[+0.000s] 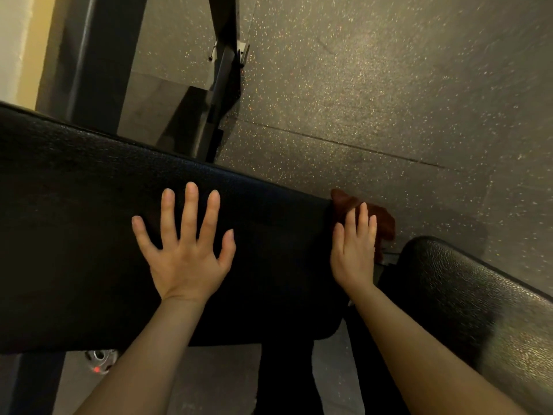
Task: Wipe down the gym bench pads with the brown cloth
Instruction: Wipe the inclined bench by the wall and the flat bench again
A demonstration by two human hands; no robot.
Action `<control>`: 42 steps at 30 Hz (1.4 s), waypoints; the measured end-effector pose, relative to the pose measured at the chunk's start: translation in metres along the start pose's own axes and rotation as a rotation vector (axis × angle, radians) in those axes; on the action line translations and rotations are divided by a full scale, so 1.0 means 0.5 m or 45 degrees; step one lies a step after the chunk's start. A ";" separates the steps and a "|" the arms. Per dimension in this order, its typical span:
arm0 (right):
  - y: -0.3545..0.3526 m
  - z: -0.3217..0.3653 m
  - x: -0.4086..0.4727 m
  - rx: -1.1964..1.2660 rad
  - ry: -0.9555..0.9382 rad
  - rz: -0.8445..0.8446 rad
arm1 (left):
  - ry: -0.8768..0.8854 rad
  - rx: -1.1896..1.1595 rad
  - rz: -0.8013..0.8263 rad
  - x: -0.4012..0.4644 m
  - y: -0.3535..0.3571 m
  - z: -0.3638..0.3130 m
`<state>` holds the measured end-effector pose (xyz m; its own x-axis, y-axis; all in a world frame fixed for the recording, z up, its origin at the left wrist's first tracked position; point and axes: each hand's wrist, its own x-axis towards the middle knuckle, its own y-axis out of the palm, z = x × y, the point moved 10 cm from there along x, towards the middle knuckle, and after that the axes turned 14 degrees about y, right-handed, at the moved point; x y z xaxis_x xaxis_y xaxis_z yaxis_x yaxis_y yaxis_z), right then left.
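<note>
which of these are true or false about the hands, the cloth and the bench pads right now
1. The left hand lies flat with spread fingers on the big pad. True.
2. The brown cloth lies in the middle of the big pad. False: it is at that pad's right end, under the right hand.
3. The left hand is on the cloth. False: it touches only the pad.
4. A second pad shows at the lower right. True.
5. The right hand's fingers are straight on the cloth. True.
</note>
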<state>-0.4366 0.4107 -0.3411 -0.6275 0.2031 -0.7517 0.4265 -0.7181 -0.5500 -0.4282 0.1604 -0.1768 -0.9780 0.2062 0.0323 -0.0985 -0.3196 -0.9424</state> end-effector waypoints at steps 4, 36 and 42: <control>0.027 0.066 -0.058 -0.038 -0.105 0.013 | 0.003 -0.028 -0.015 0.001 -0.003 -0.004; 0.328 0.949 -0.752 -0.908 -1.378 -0.029 | -0.674 -0.035 -0.734 -0.285 -0.280 0.816; 0.334 1.042 -0.805 -0.949 -1.277 -0.131 | -0.668 -0.058 -0.793 -0.294 -0.276 0.820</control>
<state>-0.4524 -0.1377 0.0592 -0.7587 -0.5949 -0.2654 0.4051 -0.1117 -0.9074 -0.3461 -0.2051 0.0851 -0.7065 -0.1299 0.6957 -0.6559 -0.2491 -0.7126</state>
